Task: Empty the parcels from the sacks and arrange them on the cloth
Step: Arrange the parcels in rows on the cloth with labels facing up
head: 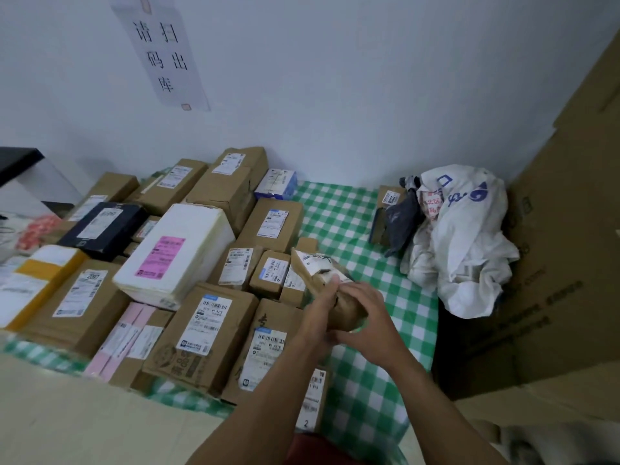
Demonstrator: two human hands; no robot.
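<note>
Held parcel: a crumpled brown paper-wrapped parcel [313, 268] with a white label, tilted with its far end raised. It is above the right edge of the parcel rows, over the green-and-white checked cloth [339, 213].
Left hand [318, 312]: reaches in from the bottom centre. Its fingers are curled round the left side of the parcel's near end.
Right hand [364, 307]: reaches in from the lower right. It is wrapped over the near end of the same parcel, its palm covering it, close against the left hand.
Hidden: the parcel's near end and underside lie behind both hands. The writing on its label is too blurred to read.
Arranged parcels: brown cardboard boxes [214, 330] packed edge to edge on the left half of the cloth. Among them are a white foam box with a pink label [177, 250] and a black flat box [104, 229].
Cut off: the rows run past the left edge of the frame, and whatever lies under the cloth is covered.
Sack: a crumpled white woven sack with blue print [469, 250] slumps at the cloth's far right corner. Its opening and contents cannot be made out.
Beside the sack: a grey plastic mailer bag [401, 219] and a small brown box with a white label [389, 198], partly overlapped by the sack.
Right border: a large brown cardboard sheet [570, 246], cut off by the frame.
Wall: a white paper notice with black characters [161, 52].
</note>
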